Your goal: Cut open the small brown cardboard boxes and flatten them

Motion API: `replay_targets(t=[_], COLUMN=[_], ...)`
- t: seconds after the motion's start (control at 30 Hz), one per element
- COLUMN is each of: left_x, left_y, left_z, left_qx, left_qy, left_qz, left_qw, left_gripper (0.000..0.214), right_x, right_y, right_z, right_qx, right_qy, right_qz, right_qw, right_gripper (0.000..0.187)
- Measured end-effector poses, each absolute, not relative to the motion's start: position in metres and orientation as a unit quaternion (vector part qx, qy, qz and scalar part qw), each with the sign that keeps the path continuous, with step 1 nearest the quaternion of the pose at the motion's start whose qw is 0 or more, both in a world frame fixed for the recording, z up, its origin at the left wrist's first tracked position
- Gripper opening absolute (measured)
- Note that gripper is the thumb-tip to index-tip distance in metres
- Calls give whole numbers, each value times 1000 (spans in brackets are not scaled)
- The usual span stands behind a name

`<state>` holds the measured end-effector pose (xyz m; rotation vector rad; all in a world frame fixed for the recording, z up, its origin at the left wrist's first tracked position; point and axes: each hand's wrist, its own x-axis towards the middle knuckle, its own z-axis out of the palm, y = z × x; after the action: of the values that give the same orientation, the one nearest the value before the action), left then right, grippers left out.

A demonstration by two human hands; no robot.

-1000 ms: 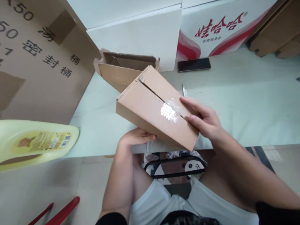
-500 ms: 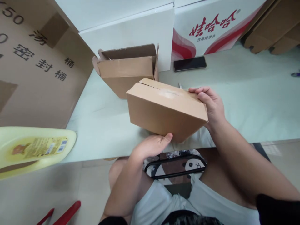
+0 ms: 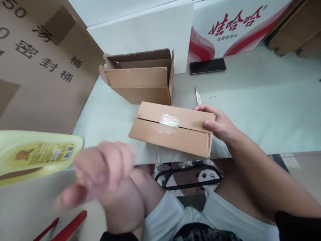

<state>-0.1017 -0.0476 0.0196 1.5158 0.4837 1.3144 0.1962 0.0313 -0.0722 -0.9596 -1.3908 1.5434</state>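
Lowered since half a second ago, when both hands held it up, the small closed brown cardboard box (image 3: 173,132) with clear tape across its seam now lies flat at the near edge of the pale green table (image 3: 263,110). The right hand (image 3: 219,124) grips its right end, fingers curled over the top edge. The left hand (image 3: 105,174) has come off the box and hangs blurred in the foreground, fingers loosely spread and holding nothing. Just behind the taped box stands an open brown cardboard box (image 3: 140,80) with its flaps up. A thin metal blade (image 3: 198,96) lies on the table near the right hand, and a black phone (image 3: 207,65) lies further back. A large brown carton printed with black characters (image 3: 37,67) stands on the left, above a pale yellow plastic bottle (image 3: 37,154). A white board (image 3: 150,30) and a red-and-white printed carton (image 3: 238,30) stand at the back.
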Motion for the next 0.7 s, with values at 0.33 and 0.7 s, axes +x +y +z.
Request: replay_targets(t=[0.33, 0.7], left_x=[-116, -127], left_y=[-16, -16], left_z=[-25, -20], left_qx=[677, 681], left_qy=[502, 508], left_qz=[415, 347], left_qw=[344, 397], left_gripper=[18, 26], right_x=[187, 212], right_y=[37, 61], right_z=[-77, -125], right_qx=[-438, -641], right_qy=[-546, -693], right_qz=[559, 209], right_qw=[444, 254], right_gripper=[67, 21])
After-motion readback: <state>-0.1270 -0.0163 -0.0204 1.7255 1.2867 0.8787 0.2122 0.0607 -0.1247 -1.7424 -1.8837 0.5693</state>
